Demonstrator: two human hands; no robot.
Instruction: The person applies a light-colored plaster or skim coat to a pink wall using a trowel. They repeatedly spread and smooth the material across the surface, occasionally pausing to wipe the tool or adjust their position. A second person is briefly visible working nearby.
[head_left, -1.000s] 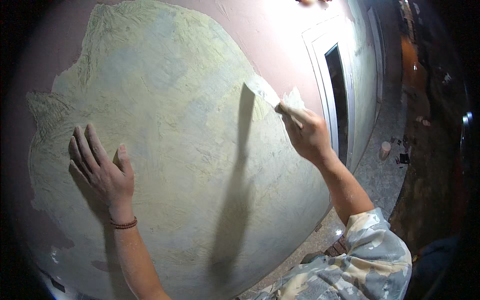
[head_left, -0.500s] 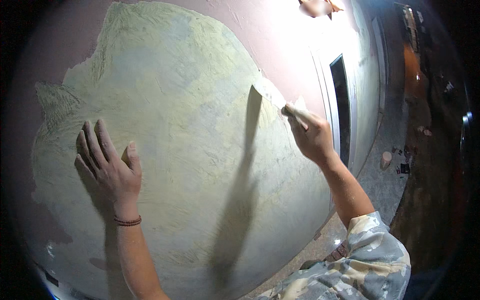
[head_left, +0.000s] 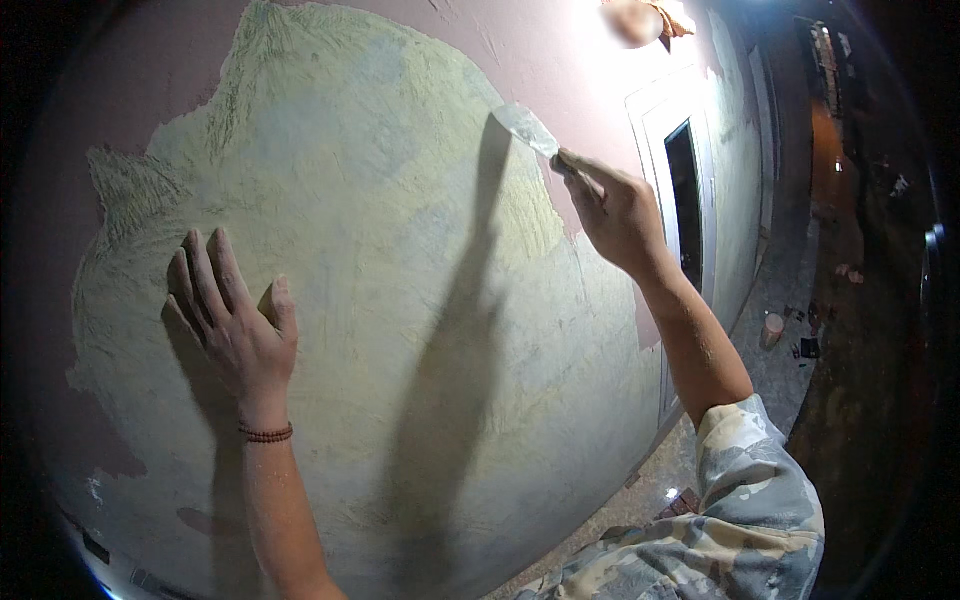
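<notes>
On my feed both arms reach up, 2 bare hands at the wall [head_left: 340, 300]. L hand [head_left: 245, 345] is open, fingers up & slightly spread, thumb out to the R, back facing me, holding nothing; can't tell if the whole palm touches. A brown bracelet [head_left: 266, 434] rings that wrist. R hand [head_left: 620, 215] is higher, elbow bent, fingers closed round the scraper's [head_left: 527, 128] handle. Blade points up-L, approx. where the greenish coat [head_left: 400, 110] meets pink paint [head_left: 570, 95].
</notes>
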